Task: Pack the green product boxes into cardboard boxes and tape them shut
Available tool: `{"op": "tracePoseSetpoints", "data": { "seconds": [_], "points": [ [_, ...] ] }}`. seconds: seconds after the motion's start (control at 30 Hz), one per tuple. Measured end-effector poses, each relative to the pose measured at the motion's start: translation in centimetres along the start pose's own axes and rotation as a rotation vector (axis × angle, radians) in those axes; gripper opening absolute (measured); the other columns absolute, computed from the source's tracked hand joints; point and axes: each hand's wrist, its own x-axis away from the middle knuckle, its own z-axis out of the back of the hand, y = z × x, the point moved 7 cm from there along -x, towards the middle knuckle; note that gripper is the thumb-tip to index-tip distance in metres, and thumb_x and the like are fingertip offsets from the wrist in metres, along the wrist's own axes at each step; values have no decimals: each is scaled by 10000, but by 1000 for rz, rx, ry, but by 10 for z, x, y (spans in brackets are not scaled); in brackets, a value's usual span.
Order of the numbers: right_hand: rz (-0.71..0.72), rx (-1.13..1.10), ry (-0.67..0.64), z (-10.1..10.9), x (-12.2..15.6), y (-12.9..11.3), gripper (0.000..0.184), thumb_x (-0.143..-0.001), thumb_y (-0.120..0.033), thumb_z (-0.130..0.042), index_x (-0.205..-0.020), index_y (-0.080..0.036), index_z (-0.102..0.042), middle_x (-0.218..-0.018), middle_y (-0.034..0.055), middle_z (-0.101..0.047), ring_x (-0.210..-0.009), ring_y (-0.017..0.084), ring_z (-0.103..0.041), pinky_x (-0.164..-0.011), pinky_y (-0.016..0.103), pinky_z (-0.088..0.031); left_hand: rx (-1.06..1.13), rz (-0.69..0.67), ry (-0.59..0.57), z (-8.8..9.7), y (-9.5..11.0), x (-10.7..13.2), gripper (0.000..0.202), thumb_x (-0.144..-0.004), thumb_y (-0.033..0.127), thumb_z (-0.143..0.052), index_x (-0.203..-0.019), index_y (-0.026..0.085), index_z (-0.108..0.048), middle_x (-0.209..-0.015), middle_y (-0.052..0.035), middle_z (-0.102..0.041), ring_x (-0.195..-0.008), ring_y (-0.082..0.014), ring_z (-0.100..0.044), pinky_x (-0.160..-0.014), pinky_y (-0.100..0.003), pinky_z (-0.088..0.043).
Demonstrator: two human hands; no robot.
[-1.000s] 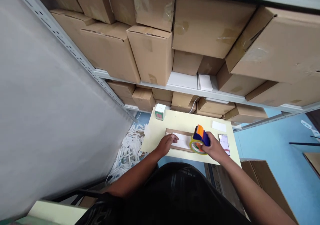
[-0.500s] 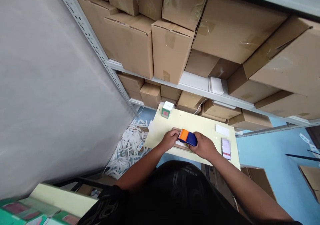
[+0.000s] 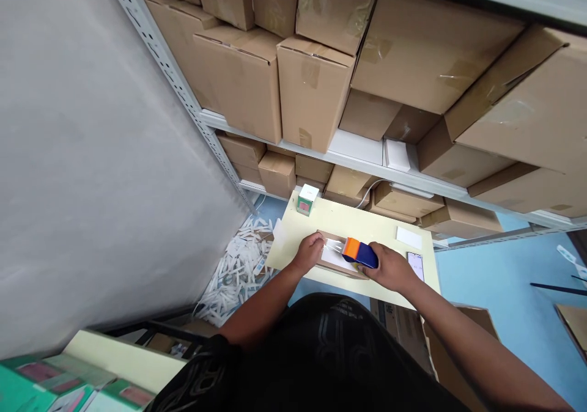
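A small flat cardboard box lies on the pale yellow table, with a white sheet or label on its top. My right hand is wrapped round an orange and blue tape dispenser held over the box's right part. A shiny strip of clear tape stretches from the dispenser toward my left hand. That hand is closed at the box's left end, its fingertips at the tape's end. How firmly they pinch it is partly hidden.
On the pale yellow table stand a green and white carton, a white card and a phone. Shelves of cardboard boxes rise behind. White strips litter the floor at left, beside a grey wall.
My right hand has moved the tape dispenser right, away from my left hand, and a length of clear tape now shows between them. My left hand has stayed near the box's left end.
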Motion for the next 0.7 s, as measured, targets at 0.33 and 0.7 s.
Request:
{"op": "tracePoseSetpoints", "data": {
  "seconds": [0.33, 0.7],
  "points": [
    [55, 91, -40, -2, -9, -47, 461, -907, -504, -634, -1236, -190, -556, -1101, 116, -705, -983, 271, -671, -793, 314, -414, -6, 28, 229, 38, 0, 4, 191, -776, 355, -548, -651, 213, -522, -560, 55, -430, -552, -119, -430, -564, -243, -349],
    [22, 284, -155, -13, -26, -80, 476, -932, -557, -561, -1224, -181, -579, -1109, 146, -696, -967, 308, -692, -790, 365, -461, -532, -15, 144, 60, -38, 12, 332, -951, 397, -425, -675, 225, -490, -634, 26, -524, -684, -167, -550, -670, -278, -414]
  ]
}}
